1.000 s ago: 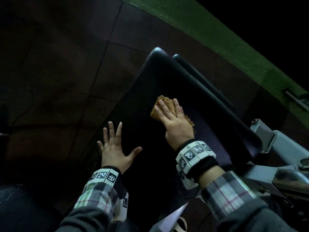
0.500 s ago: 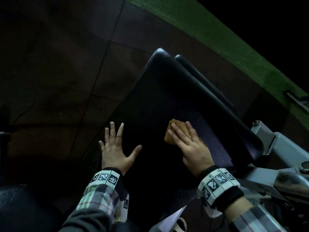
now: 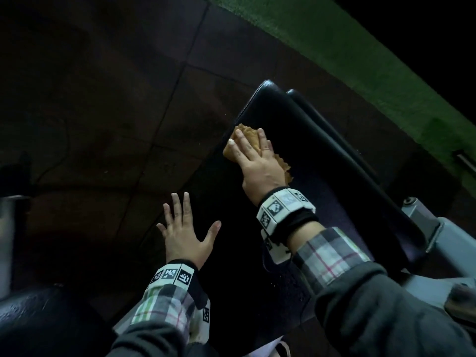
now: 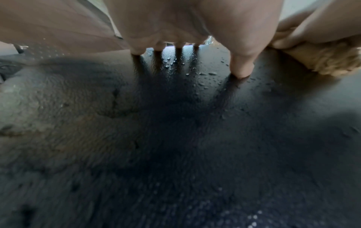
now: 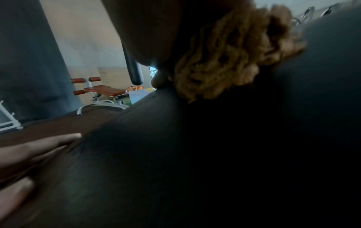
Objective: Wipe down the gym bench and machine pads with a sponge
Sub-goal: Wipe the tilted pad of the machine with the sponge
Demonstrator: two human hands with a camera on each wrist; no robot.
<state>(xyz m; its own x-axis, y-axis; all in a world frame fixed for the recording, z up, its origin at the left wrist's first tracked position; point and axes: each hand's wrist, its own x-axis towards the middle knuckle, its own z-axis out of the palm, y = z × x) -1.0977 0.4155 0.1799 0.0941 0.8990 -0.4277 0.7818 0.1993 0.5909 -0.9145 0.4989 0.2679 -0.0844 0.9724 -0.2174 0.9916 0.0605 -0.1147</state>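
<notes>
Tan sponge (image 3: 248,140), wrist-view droplets (image 4: 201,74), pad (image 3: 322,163)

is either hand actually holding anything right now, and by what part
The right hand presses the sponge from above, fingers laid flat over its top, on the black pad. The left hand holds nothing; it rests spread on the pad.

Probably a gym: black padded bench (image 3: 296,176), dark rubber floor tiles (image 3: 116,99), brown-padded sit-up bench (image 5: 103,91) beyond.
</notes>
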